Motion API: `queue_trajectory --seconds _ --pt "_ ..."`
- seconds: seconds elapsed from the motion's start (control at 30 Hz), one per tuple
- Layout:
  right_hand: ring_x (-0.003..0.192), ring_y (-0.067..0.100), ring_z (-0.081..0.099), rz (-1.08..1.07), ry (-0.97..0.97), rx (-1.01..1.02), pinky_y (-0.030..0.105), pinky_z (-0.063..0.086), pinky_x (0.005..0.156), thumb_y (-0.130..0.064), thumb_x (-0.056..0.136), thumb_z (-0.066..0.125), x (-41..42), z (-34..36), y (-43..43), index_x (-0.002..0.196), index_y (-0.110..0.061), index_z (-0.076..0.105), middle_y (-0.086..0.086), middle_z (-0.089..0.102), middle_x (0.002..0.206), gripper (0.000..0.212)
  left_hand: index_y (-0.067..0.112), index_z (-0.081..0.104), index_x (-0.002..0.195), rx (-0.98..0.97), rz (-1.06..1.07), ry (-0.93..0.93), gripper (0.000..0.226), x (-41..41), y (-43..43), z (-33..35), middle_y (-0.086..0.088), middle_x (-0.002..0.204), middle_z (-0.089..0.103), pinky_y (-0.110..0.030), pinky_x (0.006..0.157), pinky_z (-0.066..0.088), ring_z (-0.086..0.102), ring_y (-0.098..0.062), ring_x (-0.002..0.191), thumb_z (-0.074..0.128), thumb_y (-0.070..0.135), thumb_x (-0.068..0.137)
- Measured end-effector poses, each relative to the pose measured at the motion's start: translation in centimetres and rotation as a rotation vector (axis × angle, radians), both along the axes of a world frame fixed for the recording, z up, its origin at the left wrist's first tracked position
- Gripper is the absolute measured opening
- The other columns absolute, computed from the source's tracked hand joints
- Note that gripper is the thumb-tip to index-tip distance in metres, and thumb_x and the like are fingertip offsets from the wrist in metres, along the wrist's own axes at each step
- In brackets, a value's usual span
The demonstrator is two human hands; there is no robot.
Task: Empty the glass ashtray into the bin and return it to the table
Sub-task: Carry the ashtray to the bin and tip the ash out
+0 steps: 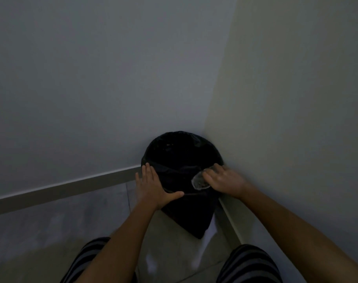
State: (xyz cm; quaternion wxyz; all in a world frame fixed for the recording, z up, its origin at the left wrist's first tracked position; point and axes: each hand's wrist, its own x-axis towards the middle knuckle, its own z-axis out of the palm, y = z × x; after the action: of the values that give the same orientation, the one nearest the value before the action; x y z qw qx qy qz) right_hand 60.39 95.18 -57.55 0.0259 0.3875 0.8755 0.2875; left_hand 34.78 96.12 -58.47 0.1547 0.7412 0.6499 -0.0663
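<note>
The right hand (225, 180) gripped the tilted glass ashtray (198, 181) over the black-lined bin (180, 160), while the left hand (153, 186) lay flat, fingers spread, on its rim.

A single head-worn view looks steeply down into a room corner (204, 127); close above the bin (182, 158), both forearms reaching in from below.

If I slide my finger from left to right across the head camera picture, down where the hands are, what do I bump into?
Skirting board → left hand → bin → ashtray → right hand → side wall.
</note>
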Motion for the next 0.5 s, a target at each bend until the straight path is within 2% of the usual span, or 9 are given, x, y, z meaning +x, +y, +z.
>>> queue_trajectory --seconds 0.17,0.27,0.33,0.4,0.43,0.5 --pt "0.076 0.034 0.073 -0.067 0.038 0.107 0.03 0.058 0.053 -0.008 0.094 0.036 -0.4 0.8 0.4 0.096 -0.011 0.071 0.008 0.074 0.089 0.035 -0.001 -0.011 0.15 0.002 -0.006 -0.023 0.148 0.1 0.2 -0.2 -0.018 0.16 -0.015 -0.05 0.119 -0.007 -0.015 -0.03 0.148 0.037 0.097 0.05" --pt "0.075 0.035 0.073 -0.07 0.051 0.129 0.031 0.058 0.054 -0.009 0.092 0.04 -0.6 0.0 0.1 0.095 -0.011 0.072 0.009 0.075 0.091 0.031 -0.001 -0.011 0.15 0.002 -0.003 -0.029 0.148 0.1 0.1 -0.2 -0.018 0.16 -0.016 -0.05 0.119 -0.008 -0.015 -0.03 0.148 0.038 0.097 0.05" --pt "0.073 0.04 0.072 0.002 0.024 0.105 0.036 0.058 0.056 -0.008 0.098 0.027 -0.2 -1.2 -0.7 0.095 -0.01 0.069 0.012 0.075 0.091 0.042 -0.001 -0.012 0.15 0.002 -0.012 -0.024 0.148 0.2 0.0 -0.2 -0.018 0.16 -0.017 -0.05 0.119 -0.007 -0.015 -0.03 0.148 0.038 0.097 0.05" --pt "0.072 0.041 0.071 0.023 0.03 0.106 0.038 0.059 0.059 -0.008 0.099 0.021 -0.2 -1.7 -1.0 0.099 -0.007 0.06 0.013 0.075 0.09 0.04 -0.001 -0.011 0.15 -0.006 -0.013 -0.013 0.148 0.1 0.2 -0.1 -0.017 0.16 -0.017 -0.05 0.119 -0.007 -0.015 -0.03 0.148 0.038 0.097 0.05" --pt "0.072 0.04 0.071 0.019 0.041 0.117 0.038 0.059 0.06 -0.008 0.099 0.022 -0.5 -1.3 -0.7 0.1 -0.007 0.058 0.013 0.075 0.09 0.035 -0.001 -0.011 0.15 -0.01 -0.007 -0.008 0.148 0.1 0.2 -0.1 -0.017 0.16 -0.016 -0.05 0.119 -0.006 -0.015 -0.03 0.149 0.038 0.097 0.051" --pt "0.074 0.039 0.072 -0.002 0.054 0.138 0.037 0.059 0.061 -0.007 0.098 0.028 -1.5 0.0 0.3 0.097 -0.007 0.063 0.012 0.075 0.091 0.035 -0.001 -0.01 0.15 -0.008 -0.008 0.003 0.147 0.1 0.2 0.1 -0.017 0.16 -0.016 -0.05 0.119 -0.006 -0.014 -0.029 0.149 0.038 0.097 0.051"
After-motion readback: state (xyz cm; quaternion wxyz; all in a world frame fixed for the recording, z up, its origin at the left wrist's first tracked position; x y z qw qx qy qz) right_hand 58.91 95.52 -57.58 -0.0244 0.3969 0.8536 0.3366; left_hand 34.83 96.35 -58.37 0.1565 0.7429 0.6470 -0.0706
